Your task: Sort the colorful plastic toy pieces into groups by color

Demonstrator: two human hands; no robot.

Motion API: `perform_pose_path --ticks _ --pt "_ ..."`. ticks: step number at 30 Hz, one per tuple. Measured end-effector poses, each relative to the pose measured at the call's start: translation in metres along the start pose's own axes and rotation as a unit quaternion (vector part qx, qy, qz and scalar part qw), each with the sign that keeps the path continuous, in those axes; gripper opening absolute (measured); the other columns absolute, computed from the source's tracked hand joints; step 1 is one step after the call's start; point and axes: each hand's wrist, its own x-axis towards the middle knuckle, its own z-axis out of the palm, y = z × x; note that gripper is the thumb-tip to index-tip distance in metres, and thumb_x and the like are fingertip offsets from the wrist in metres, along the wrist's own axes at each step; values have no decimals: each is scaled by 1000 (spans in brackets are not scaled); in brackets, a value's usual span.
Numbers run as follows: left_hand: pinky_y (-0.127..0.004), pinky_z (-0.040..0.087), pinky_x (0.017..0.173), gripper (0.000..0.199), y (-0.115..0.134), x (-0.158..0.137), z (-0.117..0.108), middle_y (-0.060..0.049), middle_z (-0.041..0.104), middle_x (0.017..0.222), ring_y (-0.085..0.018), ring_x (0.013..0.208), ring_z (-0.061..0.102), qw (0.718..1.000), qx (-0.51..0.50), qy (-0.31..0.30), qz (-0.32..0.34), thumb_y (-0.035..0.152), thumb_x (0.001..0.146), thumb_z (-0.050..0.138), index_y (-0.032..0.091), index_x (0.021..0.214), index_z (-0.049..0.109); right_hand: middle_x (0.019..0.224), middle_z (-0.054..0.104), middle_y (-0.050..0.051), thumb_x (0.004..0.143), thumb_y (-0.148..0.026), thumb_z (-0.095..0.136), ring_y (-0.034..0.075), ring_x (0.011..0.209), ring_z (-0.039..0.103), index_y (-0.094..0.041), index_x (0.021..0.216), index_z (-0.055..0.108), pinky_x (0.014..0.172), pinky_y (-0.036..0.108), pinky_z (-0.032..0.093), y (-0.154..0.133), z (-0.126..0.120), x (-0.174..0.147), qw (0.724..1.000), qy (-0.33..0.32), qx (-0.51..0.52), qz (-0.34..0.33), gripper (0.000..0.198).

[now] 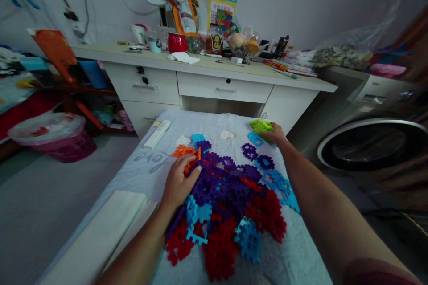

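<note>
On a cloth-covered table lies a heap of toothed, interlocking plastic building pieces, mostly purple [217,182] and red [220,245]. My left hand [180,180] is at the heap's left side, its thumb and fingers closed around an orange building piece [187,167]. Another orange piece [182,150] lies just beyond those fingers. At the far right corner, my right hand [274,134] grips lime-green building pieces [260,125]; its fingertips are partly hidden. Beside it lies a light blue piece [256,139]. More blue pieces [279,182] spread along the right edge.
White long boxes [113,222] lie along the table's left side, with a smaller white box [157,134] farther back. Behind stands a white desk [197,84] bearing a red mug [177,43] and jar [214,40]. A washing machine [377,111] is at right, a pink bin [63,142] at left.
</note>
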Motion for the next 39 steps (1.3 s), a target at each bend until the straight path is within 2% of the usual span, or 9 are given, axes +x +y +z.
perform_pose_path --ticks 8,15,18,22,24,27,30,34,39 --pt "-44 41 108 37 -3 -1 2 -7 67 119 -26 116 59 1000 -4 1 -3 48 80 59 23 105 68 126 60 11 76 -29 64 27 116 57 -22 123 60 98 39 44 2 -11 -43 997 -1 -5 -77 48" --pt "-44 41 109 39 -2 -1 2 -9 66 120 -26 116 59 1000 -8 -2 -10 49 80 59 22 105 68 117 62 9 76 -30 57 27 117 55 -23 106 66 105 43 40 6 -32 -91 983 9 115 -140 32" --pt "-44 41 108 40 -2 0 2 -8 67 119 -26 115 60 1000 -5 -4 -11 51 80 58 22 105 68 122 61 7 76 -39 65 27 120 54 -25 113 65 105 45 41 -10 -46 -122 956 -84 184 -214 39" --pt "-44 42 108 39 -3 0 2 -8 67 117 -26 113 61 1000 -2 -2 -3 51 79 59 22 104 69 127 61 7 79 -46 69 25 116 58 -26 115 67 92 38 50 -38 -62 -145 870 -267 275 -311 41" --pt "-44 43 107 39 -3 0 2 -8 67 117 -26 113 61 1000 -1 -2 -2 51 79 59 22 104 69 114 67 7 82 -49 64 24 105 62 -22 104 69 87 37 52 -46 -62 -133 877 -246 292 -293 35" --pt "-44 42 107 40 -1 1 2 -8 67 117 -26 113 61 1000 -2 -2 -1 51 80 58 22 104 68 91 69 7 83 -49 57 25 90 64 -17 93 70 86 39 51 -47 -52 -90 949 -87 238 -189 36" --pt "-43 42 108 40 0 1 1 -8 67 117 -26 113 61 1000 0 -5 -1 51 80 58 21 105 68 112 67 14 79 -44 61 29 105 61 -13 116 65 93 42 48 -38 -36 -40 986 40 154 -46 49" --pt "-44 41 109 41 -1 1 1 -8 66 118 -26 115 60 1000 6 -13 -8 50 81 58 20 106 68 143 45 23 70 -54 74 34 129 49 -13 149 38 106 42 39 -26 -16 2 995 18 84 59 96" --pt "-45 41 109 41 -3 0 2 -9 65 121 -26 116 59 1000 10 -17 -10 50 83 57 20 109 68 148 37 21 72 -72 64 40 133 43 -23 148 41 106 51 35 -20 2 25 996 -55 4 65 94"
